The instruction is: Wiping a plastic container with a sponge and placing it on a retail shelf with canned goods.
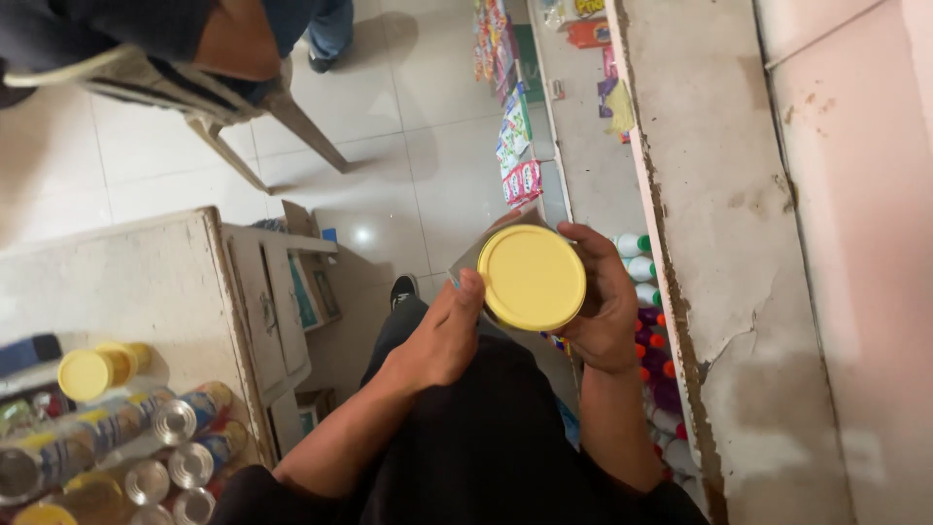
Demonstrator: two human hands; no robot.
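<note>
Here, from my remote seat: both hands meet on a round container with a yellow lid, held above the lap. The right hand wraps the container's far side, fingers curled over the top edge, thumb hidden behind the lid. The left hand presses its thumb against the lid's near rim, other fingers folded under; I can't tell how much of the body they grip. So the container sits between the two hands, touching both, lid facing the camera.

My read: for a clean grip, keep the right hand as the anchor round the wall and let the left thumb work the rim w/o tilting the container.

Beyond the hands: dark trousers and a black shoe on pale floor tiles. Left, a worn counter carries lying tins and another yellow-lidded jar. Right, a chipped ledge w/ coloured-cap bottles beside it. Top left, a chair leg and another person's foot.
</note>
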